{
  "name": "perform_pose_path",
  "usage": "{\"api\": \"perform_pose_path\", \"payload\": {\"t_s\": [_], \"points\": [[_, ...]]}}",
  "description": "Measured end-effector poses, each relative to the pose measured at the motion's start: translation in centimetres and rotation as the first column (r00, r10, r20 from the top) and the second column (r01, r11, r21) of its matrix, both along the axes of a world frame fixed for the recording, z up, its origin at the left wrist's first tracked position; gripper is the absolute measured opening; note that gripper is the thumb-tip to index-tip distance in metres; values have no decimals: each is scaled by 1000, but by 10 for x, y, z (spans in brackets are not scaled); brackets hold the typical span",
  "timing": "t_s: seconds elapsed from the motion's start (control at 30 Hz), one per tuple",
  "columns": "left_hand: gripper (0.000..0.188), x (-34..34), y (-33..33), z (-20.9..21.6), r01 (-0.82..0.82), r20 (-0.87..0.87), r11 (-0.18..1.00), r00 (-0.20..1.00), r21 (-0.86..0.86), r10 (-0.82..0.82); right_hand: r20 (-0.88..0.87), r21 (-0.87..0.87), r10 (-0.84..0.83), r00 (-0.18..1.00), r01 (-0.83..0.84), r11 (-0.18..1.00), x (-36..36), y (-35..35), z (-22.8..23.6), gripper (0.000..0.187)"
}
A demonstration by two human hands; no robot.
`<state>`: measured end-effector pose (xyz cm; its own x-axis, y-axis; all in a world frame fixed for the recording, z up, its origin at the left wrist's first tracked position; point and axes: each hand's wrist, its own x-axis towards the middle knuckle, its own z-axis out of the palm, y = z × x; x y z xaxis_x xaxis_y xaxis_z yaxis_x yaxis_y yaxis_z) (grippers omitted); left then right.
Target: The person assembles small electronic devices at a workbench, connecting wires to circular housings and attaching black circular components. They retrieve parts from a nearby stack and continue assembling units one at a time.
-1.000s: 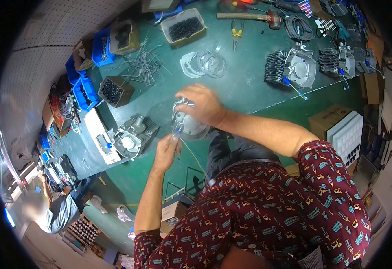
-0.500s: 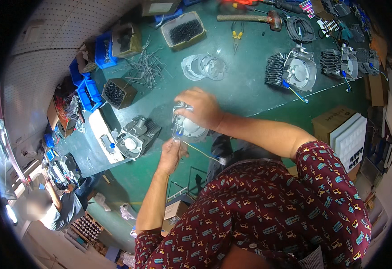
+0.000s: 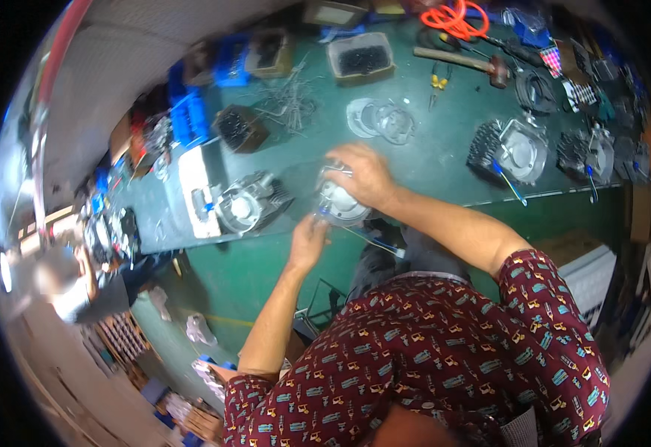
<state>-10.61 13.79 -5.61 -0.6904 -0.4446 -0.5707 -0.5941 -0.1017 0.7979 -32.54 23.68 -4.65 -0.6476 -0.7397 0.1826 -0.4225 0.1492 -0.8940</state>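
At the table's near edge lies a round silver metal motor housing (image 3: pixel 344 212), partly covered by my hands. My right hand (image 3: pixel 364 177) is closed over its far side, fingers curled around the rim. My left hand (image 3: pixel 310 242) pinches at the near left side, by a small blue spot where a thin cable (image 3: pixel 370 240) comes out. The cable trails right toward my lap and ends in a pale connector (image 3: pixel 400 253). Slight blur hides the exact fingertip contact. Left of my hands sits another finned metal housing (image 3: pixel 243 208) with a blue piece beside it.
Flat metal gaskets (image 3: pixel 392 123) lie beyond my hands. Bent metal rods (image 3: pixel 292 104), a box of screws (image 3: pixel 360 59), yellow-handled pliers (image 3: pixel 437 80) and a mallet (image 3: pixel 498 71) are farther back. Finned housings (image 3: pixel 523 151) stand at right. A co-worker (image 3: pixel 76 290) is at far left.
The head view has turned, so the table and its things appear shifted right, those at the back also lower. Both hands stay at the same housing, with little change in their grip.
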Motion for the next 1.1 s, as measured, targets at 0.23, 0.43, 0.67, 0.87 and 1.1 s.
{"api": "perform_pose_path", "payload": {"t_s": [0.23, 0.43, 0.67, 0.87, 1.1], "points": [[18, 19, 1, 30, -66, -56, 950, 997, -305, 51, 63, 94, 150, 987, -155, 983, -1, -5, 12, 43], [23, 89, -123, 57, -200, -120, 599, 978, -775, 171, -247, 246, 105, 963, -43, 968, -7, -1, 11, 55], [61, 126, -255, 6, 219, 191, 453, 976, -864, -107, -215, -152, 35, 976, -69, 986, 80, -79, 114, 19], [40, 129, -293, -13, 325, 166, 749, 945, -578, -283, 465, 170, 267, 844, -381, 909, 234, -182, 51, 39], [28, 148, -300, 5, 66, -53, 975, 997, 211, -57, 878, 250, -182, 442, -100, 963, 309, -248, -30, 34]]}}
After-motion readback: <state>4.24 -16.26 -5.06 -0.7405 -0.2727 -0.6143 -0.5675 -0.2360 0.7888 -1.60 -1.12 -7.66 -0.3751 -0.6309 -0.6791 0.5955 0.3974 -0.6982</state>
